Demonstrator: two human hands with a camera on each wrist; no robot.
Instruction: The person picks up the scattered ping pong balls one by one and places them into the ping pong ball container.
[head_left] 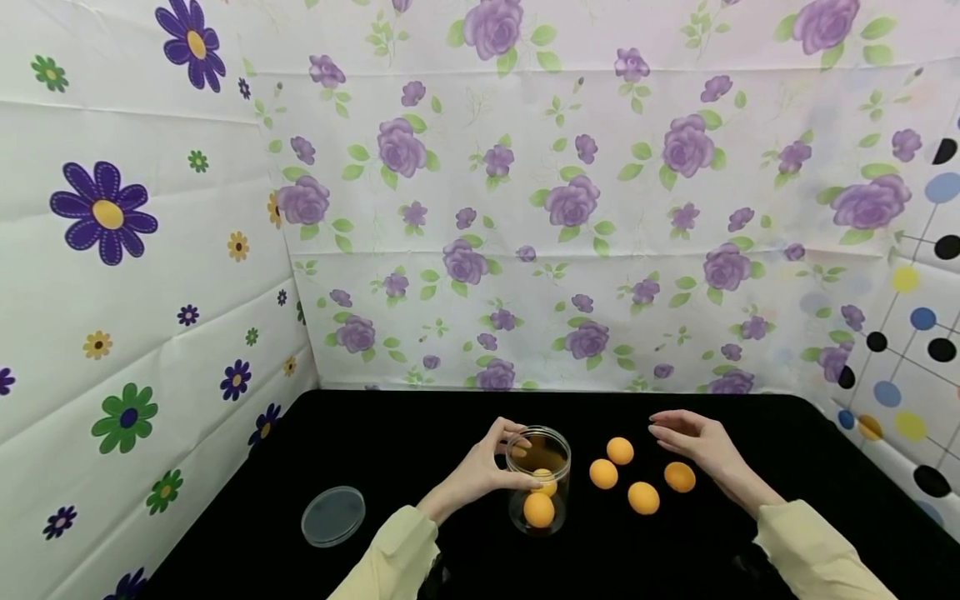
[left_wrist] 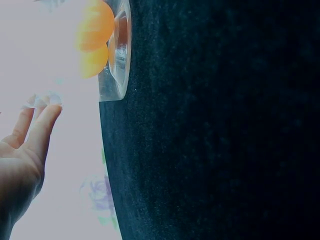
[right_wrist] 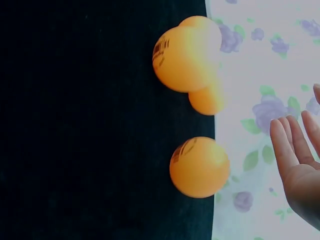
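My left hand [head_left: 482, 468] grips a clear round jar [head_left: 561, 490] near its rim, thumb on the near side and fingers on the far side. The jar stands upright and uncapped on the black table. Inside it, one orange ping-pong ball [head_left: 539, 510] lies at the bottom, with a second ball [head_left: 545, 482] just behind. Right of the jar lie several loose orange balls [head_left: 643, 498], some showing printed marks in the right wrist view. Over the rightmost ball [head_left: 679, 477] my right hand [head_left: 703, 448] hovers with relaxed fingers, holding nothing.
A translucent round lid [head_left: 333, 517] lies flat on the black tabletop [head_left: 405, 425], to the left of the jar. Flower-printed cloth [head_left: 450, 333] hangs behind the table, with patterned cloth walls on the left and right.
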